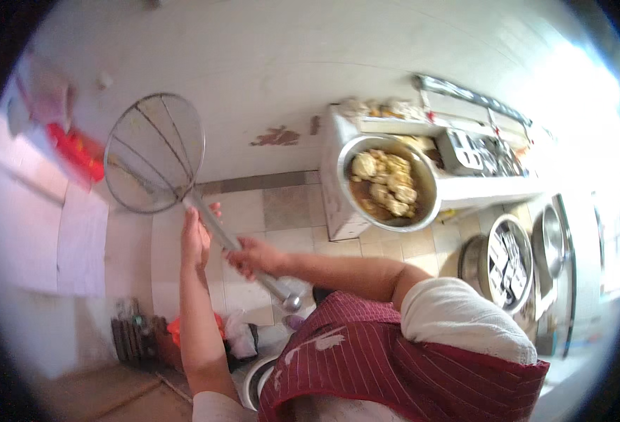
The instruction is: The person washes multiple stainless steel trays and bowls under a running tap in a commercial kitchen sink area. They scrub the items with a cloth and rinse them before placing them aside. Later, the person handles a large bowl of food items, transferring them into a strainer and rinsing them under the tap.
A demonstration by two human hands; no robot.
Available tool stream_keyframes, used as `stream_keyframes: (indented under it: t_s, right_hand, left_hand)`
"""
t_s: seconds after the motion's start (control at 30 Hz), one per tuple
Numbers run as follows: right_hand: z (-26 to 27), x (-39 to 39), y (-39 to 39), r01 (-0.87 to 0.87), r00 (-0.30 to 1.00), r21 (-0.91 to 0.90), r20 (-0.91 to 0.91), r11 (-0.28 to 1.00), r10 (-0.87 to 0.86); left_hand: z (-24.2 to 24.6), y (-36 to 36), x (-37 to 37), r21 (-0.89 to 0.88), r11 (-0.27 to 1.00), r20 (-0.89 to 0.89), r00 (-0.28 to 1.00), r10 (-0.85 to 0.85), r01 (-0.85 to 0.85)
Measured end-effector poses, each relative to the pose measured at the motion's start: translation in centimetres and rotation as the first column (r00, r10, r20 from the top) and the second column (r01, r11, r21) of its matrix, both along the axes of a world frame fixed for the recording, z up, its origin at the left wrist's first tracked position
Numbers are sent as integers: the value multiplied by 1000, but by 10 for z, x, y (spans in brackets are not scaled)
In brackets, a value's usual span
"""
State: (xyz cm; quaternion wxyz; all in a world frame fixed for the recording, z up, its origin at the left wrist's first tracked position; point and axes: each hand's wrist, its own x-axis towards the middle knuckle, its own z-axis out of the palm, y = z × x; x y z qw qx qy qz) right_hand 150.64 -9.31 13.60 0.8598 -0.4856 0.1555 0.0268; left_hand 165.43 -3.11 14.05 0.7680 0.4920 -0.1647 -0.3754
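A large round wire skimmer (154,153) with a long grey metal handle slants across the view, its mesh head up at the left. My right hand (254,257) is wrapped around the lower half of the handle. Close below the head, my left hand (198,235) holds the handle between thumb and fingers. The rounded handle end points down towards my maroon striped apron (352,353). To the right of the skimmer, apart from both hands, a wide metal basin (432,203) holds pale lumps of food in brown liquid.
The basin rests on a white ledge (492,189) beside a grey slotted holder (460,150). Another metal basin (526,287) with several pale blocks stands at right. A red object (75,153) is at far left. Bags (240,335) lie on the tiled floor (246,293).
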Motion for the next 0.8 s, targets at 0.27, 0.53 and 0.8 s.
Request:
stream_keyframes:
  t_s: [0.27, 0.53, 0.8]
  right_hand:
    - [80, -304, -281, 394, 872, -374, -135, 840, -470]
    - [42, -542, -387, 642, 423, -556, -318, 528, -849]
    - [-63, -578, -450, 620, 485, -262, -614, 740, -623]
  left_hand:
    - [-84, -162, -188, 472, 601, -299, 759, -578, 644]
    - [-200, -242, -268, 757, 645, -74, 995, -66, 99]
    - [-191, -264, -258, 870, 491, -36, 998, -47, 54]
